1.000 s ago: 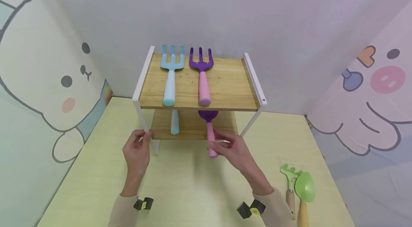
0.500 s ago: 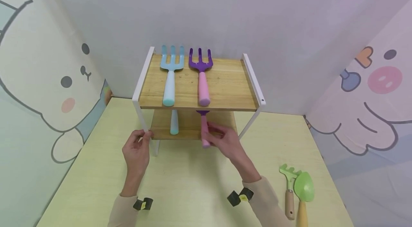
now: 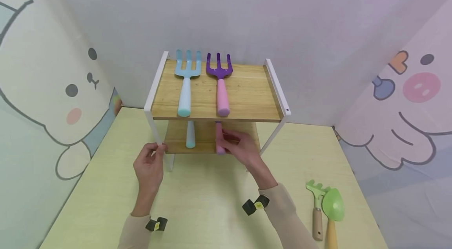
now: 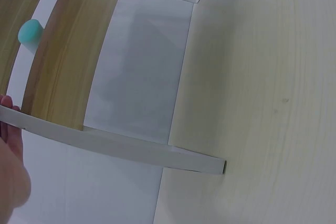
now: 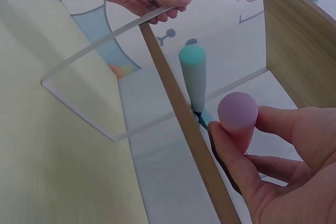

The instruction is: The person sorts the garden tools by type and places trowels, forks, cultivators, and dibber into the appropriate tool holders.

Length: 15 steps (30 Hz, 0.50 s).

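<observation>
My right hand (image 3: 243, 149) pinches the pink handle of a garden hand tool (image 5: 238, 109) between thumb and fingers. The handle sits over the front of the lower wooden shelf (image 3: 205, 139), and the tool's head is hidden under the upper shelf (image 3: 250, 92). With thumb and fingers, my left hand (image 3: 150, 164) holds the white left post (image 4: 118, 148) of the two-tier rack. Left of the pink handle, a tool with a pale blue handle (image 3: 190, 135) lies on the lower shelf, its turquoise end facing out.
On the upper shelf lie a light blue hand fork (image 3: 186, 84) and a purple hand fork (image 3: 221, 84) with a pink handle. A green rake (image 3: 318, 209) and a green trowel (image 3: 333, 206) rest on the table at right. Cartoon-printed cloth (image 3: 226, 13) stands behind.
My right hand has moved forward and left, carrying the pink-handled tool deeper over the lower shelf; its purple head has slipped out of sight. My left hand stays at the post.
</observation>
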Each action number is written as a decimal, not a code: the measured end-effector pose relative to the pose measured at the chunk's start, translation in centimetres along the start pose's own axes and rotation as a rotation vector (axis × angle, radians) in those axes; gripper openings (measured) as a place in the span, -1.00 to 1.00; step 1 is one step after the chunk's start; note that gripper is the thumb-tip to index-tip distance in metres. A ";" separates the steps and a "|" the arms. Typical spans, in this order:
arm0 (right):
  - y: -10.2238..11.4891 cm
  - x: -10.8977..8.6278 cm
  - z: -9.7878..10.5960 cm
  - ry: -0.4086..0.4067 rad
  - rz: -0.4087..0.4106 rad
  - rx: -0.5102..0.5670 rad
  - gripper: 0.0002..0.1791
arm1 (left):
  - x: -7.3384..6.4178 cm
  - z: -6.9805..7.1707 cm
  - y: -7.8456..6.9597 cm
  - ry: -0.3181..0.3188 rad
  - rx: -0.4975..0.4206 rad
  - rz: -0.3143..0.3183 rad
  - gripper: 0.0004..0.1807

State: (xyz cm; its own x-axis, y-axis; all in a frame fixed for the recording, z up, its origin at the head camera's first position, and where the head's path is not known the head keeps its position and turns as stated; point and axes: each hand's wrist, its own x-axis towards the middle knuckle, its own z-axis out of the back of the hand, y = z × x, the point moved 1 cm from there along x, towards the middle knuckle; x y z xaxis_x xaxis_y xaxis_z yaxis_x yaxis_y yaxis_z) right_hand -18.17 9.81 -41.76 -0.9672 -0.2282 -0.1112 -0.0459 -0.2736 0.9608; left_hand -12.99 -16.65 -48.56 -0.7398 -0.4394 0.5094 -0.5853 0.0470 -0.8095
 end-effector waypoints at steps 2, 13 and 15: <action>0.1 0.3 -0.1 0.000 -0.015 -0.003 -0.43 | 0.0 0.0 0.1 0.000 0.015 -0.006 -0.90; 0.4 1.5 -0.2 0.030 -0.031 -0.021 -0.49 | 0.0 0.1 0.1 0.009 -0.006 -0.015 -0.88; 0.5 1.7 -0.2 0.028 -0.027 -0.022 -0.50 | 0.0 0.1 0.1 0.007 0.001 -0.010 -0.89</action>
State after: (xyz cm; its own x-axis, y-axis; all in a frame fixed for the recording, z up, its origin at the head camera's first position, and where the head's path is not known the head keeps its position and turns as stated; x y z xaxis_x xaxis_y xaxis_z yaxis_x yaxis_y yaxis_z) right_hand -19.74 9.07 -41.52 -0.9584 -0.2461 -0.1446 -0.0665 -0.3000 0.9516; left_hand -13.06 -16.72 -48.69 -0.7360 -0.4336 0.5199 -0.5925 0.0411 -0.8045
